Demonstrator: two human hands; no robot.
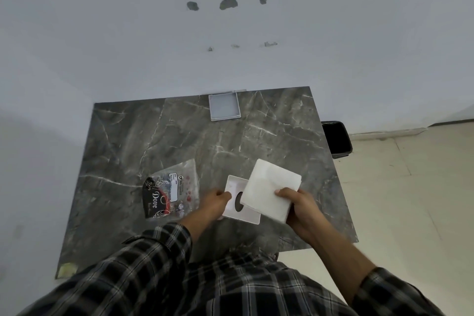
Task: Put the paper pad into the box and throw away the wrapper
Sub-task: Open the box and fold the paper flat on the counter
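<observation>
— Head view first: what's the surface and the room like?

— A dark grey marble-pattern table [179, 141] with pale veins stands against a white wall [128, 33] that has a few patched or chipped spots. To the right, pale floor tiles [410, 187], and a black waste bin [337, 140] stands on the floor just beside the table's right edge. At the table's far edge lies a shallow, square, grey-white tray [225, 106], maybe the box's other half; I cannot tell for sure.

— And the hands?

— The left hand [215, 204], in a checked sleeve [143, 264], has its fingers curled around the left edge of a white square box [237, 200] with a dark oval opening in its top face. The box is near the table's front edge; whether it rests on the table or is slightly lifted, I cannot tell.

— The right one?

— The right hand [301, 209] grips the white paper pad [272, 187] at its near right corner, thumb on top, the other fingers underneath. The pad is tilted, raised over the box's right part and overlapping it, not inside.

— The wrapper?

— The clear plastic wrapper [171, 188], with a black printed area and a white label, lies flat on the table just left of the left hand, touched by neither hand.
</observation>
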